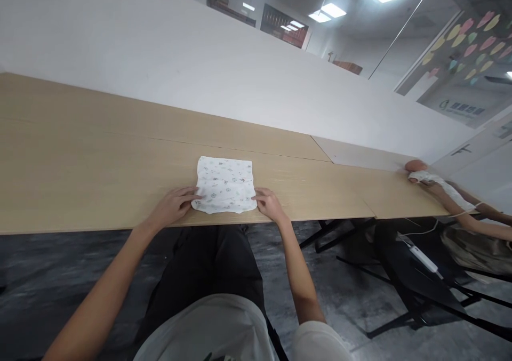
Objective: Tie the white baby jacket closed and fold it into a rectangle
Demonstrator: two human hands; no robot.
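A white cloth [226, 182] with a small printed pattern lies folded into a rough square near the table's front edge. Its lower edge is wavy, and a crease runs across it. My left hand [173, 207] is at the cloth's lower left side, thumb and fingers closed on the border. On the opposite side, my right hand [271, 205] pinches the lower right border in the same way. Both forearms reach in from below, and the cloth rests on the tabletop between them.
The long wooden table [100, 163] runs along a white wall [160, 57] with glass above. At the far right, another person's arms [460, 211] reach to a doll [416, 166] in white cloth. A black chair [416, 265] holding a white power strip [424, 258] stands at lower right.
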